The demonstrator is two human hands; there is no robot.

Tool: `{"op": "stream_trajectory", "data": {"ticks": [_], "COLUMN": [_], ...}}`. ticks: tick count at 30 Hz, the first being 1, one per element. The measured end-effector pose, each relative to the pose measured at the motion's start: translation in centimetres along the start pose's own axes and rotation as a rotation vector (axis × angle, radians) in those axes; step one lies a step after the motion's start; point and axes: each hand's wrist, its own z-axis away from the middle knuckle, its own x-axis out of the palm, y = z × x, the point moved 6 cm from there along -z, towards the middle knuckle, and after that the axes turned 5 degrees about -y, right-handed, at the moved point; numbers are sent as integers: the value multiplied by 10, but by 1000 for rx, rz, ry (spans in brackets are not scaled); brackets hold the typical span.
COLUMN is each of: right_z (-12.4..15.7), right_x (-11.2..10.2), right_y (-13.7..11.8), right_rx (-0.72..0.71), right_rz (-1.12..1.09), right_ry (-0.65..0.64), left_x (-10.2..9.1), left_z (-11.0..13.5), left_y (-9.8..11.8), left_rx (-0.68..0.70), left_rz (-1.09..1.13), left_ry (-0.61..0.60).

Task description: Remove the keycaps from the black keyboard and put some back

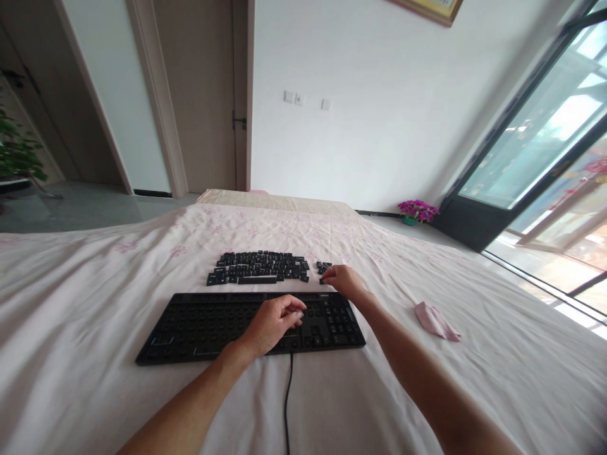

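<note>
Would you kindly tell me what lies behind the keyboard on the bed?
Loose black keycaps lie in rows on the sheet, with a smaller cluster to their right. The right hand rests on that cluster, hiding part of it.

The black keyboard [208, 325] lies flat in the middle of the bed [95, 284], with its long side along the near edge. Its left and middle parts show bare sockets; the keys at its right end are in place. The loose black keycaps [258, 267] lie in neat rows just behind it, toward the far edge.
</note>
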Motion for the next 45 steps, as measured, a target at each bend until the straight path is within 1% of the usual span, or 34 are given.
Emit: {"op": "stream_trajectory", "data": {"ticks": [4, 7, 9, 11, 13, 15, 16, 18, 20, 23, 26, 30, 33, 36, 38, 40, 42, 45], "right_z": [4, 11, 19, 30, 46, 64, 73, 88, 99, 111, 118, 124, 128, 134, 138, 140, 140, 137], "right_x": [0, -9, -18, -27, -37, -44, -44, -40, -32, -18, -10, -5, -3, -6, -6, -6, -4, 2], "right_y": [0, -4, -11, -22, -37, -51, -57, -63, -66, -67, -67, -71, -76, -85, -90, -92, -92, -88], "right_rx": [12, -3, -41, -126, -254, -363, -391, -397, -384, -333, -279, -303, -392, -567, -678, -756, -787, -752], "right_rz": [17, -7, -110, -285, -413, -412, -400, -431, -536, -642, -641, -612, -522, -419, -370, -328, -302, -310], "right_ry": [10, 72, 106, 102, 77, 49, 27, -36, -120, -245, -316, -339, -293, -225, -209, -208, -197, -180], "left_x": [0, 0, 1, 1, 1, 2, 2, 2, 5, 9, 15, 20, 21, 21, 22, 22, 23, 26], "left_z": [0, 1, 1, 1, 2, 2, 2, 1, 0, 0, 1, 2, 3, 3, 4, 4, 5, 5], "left_y": [1, 2, 2, 2, 3, 4, 6, 10, 15, 23, 27, 24, 22, 23, 24, 25, 26, 25], "left_rx": [0, -6, -17, -27, -25, -16, -8, 15, 47, 112, 166, 169, 163, 171, 175, 171, 169, 167], "left_rz": [-10, -19, -22, -33, -58, -102, -136, -222, -314, -406, -459, -490, -511, -519, -511, -517, -543, -580], "left_ry": [0, -1, -1, -3, -2, 3, 5, 5, -2, 13, 6, -49, -77, -104, -123, -139, -156, -169]}}
